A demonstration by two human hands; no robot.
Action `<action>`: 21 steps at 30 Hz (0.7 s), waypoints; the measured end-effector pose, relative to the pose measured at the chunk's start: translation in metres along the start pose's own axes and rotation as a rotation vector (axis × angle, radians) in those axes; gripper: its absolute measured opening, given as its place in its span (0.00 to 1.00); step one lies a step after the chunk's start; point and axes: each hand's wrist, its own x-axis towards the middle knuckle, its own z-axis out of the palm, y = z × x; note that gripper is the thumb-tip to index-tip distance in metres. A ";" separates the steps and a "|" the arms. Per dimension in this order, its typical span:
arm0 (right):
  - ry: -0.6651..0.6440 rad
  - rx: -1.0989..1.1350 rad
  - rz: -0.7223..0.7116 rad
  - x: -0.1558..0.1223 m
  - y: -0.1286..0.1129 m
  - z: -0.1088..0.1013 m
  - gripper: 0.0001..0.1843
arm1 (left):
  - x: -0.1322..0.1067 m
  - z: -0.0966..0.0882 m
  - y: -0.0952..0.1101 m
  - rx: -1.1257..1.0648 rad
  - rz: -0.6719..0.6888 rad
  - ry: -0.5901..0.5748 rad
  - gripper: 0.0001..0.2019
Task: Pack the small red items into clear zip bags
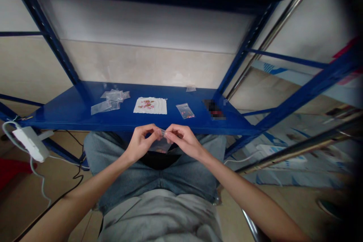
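Both of my hands are raised above my lap, just in front of the blue metal shelf (136, 118). Between them hangs a small clear plastic bag (161, 144), pinched at its top edge by my left hand (140, 143) and my right hand (183, 141). On the shelf lie crumpled clear plastic bags (110, 100), a white floral-printed cloth or paper square (150, 106), and a small clear bag of coloured beads (185, 110). A dark object (214, 109) lies further right, blurred and hard to identify.
A scrap of clear plastic (191, 89) lies at the shelf's back. Blue steel uprights (244, 51) frame the shelf, with a lower shelf edge close above my knees. A white power strip (30, 143) with cables hangs at the left.
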 end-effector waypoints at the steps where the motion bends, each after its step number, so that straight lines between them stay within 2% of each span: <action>1: -0.001 -0.011 0.002 0.001 -0.001 -0.002 0.15 | 0.001 -0.001 0.001 -0.008 0.003 0.017 0.15; 7: 0.049 -0.063 0.025 0.001 -0.004 -0.009 0.19 | 0.002 -0.003 0.004 -0.034 0.007 0.047 0.15; 12: 0.031 -0.068 0.057 -0.002 -0.003 -0.010 0.21 | 0.001 -0.005 0.000 -0.010 0.028 -0.035 0.12; 17: 0.003 -0.092 0.074 -0.002 0.001 -0.010 0.21 | -0.001 0.000 0.001 0.146 0.069 -0.085 0.13; 21: -0.002 -0.125 0.028 0.001 -0.005 -0.019 0.20 | -0.003 0.000 0.007 0.277 0.163 -0.102 0.14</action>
